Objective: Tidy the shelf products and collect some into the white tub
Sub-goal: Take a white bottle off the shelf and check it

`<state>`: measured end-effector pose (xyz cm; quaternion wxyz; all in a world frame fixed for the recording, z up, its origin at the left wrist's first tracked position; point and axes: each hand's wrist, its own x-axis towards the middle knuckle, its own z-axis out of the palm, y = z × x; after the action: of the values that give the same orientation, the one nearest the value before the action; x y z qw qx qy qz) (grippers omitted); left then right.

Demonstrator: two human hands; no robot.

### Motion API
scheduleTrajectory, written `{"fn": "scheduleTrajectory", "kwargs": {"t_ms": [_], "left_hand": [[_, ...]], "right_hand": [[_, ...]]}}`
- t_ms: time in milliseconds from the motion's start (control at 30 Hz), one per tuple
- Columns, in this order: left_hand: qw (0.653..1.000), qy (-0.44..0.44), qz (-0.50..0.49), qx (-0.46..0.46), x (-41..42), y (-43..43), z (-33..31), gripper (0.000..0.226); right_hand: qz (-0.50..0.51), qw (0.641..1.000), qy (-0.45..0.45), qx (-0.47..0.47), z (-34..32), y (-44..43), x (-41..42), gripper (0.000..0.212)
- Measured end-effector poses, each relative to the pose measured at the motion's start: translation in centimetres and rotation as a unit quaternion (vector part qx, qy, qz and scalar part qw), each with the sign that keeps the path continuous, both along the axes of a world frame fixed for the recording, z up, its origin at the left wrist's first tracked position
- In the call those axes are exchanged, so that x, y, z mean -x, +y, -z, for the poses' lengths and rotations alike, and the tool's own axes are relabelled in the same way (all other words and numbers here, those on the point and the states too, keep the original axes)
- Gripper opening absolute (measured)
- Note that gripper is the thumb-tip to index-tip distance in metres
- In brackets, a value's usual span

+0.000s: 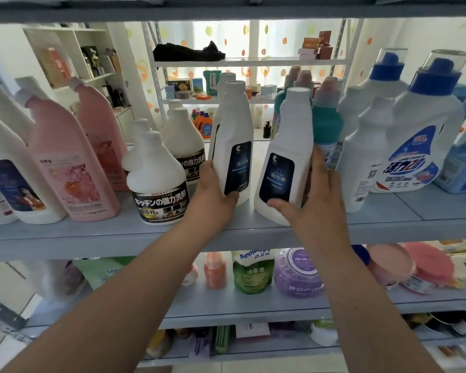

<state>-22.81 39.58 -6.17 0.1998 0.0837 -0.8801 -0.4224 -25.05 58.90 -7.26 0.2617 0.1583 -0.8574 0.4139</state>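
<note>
Two tall white bottles with dark blue labels stand on the grey shelf (253,232) in the middle of the head view. My left hand (213,195) grips the left white bottle (236,130) low down, thumb on its label. My right hand (312,200) grips the right white bottle (291,141), which tilts to the left, thumb under its label. A third white bottle stands behind the left one. No white tub is in view.
Left of my hands stand squat white bottles with black labels (159,181), pink bottles (73,162) and more white ones. Right are teal bottles (327,122) and blue-capped detergent jugs (420,130). The lower shelf holds a green pouch (253,270) and a purple jar (297,273).
</note>
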Motion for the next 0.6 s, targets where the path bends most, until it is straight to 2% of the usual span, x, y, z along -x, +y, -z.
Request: {"fn": "scheduleTrajectory", "kwargs": {"t_ms": [267, 600], "left_hand": [[1.0, -0.006, -0.015, -0.008, -0.5, 0.3, 0.3, 0.065], [0.995, 0.072, 0.014, -0.062, -6.1, 0.8, -1.0, 0.062]], "right_hand": [[0.026, 0.999, -0.026, -0.032, 0.5, 0.7, 0.5, 0.112], [0.028, 0.998, -0.059, -0.007, 0.2, 1.3, -0.8, 0.104]]}}
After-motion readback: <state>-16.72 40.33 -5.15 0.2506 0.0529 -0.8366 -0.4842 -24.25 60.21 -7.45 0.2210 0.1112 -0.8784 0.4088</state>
